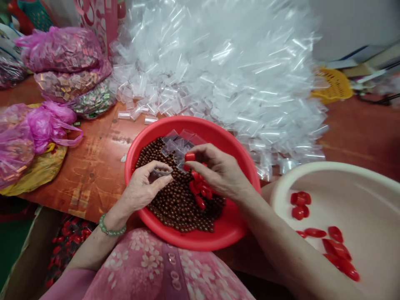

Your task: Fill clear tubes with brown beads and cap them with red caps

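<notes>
A red plastic basin sits in front of me, with many small brown balls in it. My left hand is closed around a small clear plastic piece, pinched between thumb and fingers above the balls. Between the thumb and index finger of my right hand is a small red cap. Below that hand, more red caps lie on the balls. Several clear plastic tubes rest at the far side of the basin.
Behind the basin rises a big heap of clear tubes. At right stands a white tub with red caps. Pink bags of small packets lie at left. A box of red-capped pieces sits below the table edge.
</notes>
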Available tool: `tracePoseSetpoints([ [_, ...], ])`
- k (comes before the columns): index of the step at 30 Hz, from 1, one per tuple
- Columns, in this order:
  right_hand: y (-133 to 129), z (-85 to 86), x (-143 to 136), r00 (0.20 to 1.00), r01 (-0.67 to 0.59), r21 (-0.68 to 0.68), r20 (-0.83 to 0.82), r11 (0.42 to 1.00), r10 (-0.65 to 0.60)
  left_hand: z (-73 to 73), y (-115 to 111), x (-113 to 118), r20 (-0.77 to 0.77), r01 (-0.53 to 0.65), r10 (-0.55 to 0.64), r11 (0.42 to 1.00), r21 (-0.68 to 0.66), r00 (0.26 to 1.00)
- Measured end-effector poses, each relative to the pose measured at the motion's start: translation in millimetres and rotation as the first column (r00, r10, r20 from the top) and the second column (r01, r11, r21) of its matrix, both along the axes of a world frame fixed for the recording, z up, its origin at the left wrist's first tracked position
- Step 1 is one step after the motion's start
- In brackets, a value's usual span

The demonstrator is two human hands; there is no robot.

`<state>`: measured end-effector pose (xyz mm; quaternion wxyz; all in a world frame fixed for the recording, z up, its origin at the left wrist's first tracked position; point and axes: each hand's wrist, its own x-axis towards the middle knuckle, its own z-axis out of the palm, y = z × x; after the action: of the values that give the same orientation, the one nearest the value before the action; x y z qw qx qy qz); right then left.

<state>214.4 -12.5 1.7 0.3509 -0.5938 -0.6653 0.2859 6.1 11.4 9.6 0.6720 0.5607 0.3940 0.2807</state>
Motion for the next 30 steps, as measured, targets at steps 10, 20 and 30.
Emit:
tracePoseSetpoints([
  [10,-7,0.7,-29,0.681,0.107,-0.164,-0.707,0.981,-0.192,3.2,-7,9,-0.043,-0.135,0.136,0.99,0.028,0.99],
  [20,-10,-1.8,-53,0.724,0.313,-0.027,-0.64,0.949,-0.257,-2.4,-3,8,0.13,-0.281,0.311,0.937,-0.205,0.942],
  [30,-16,-4.0,-65,0.985,0.137,0.395,-0.155,0.908,-0.081,-4.5,-2,5,0.246,-0.346,0.4,0.909,-0.233,0.883],
])
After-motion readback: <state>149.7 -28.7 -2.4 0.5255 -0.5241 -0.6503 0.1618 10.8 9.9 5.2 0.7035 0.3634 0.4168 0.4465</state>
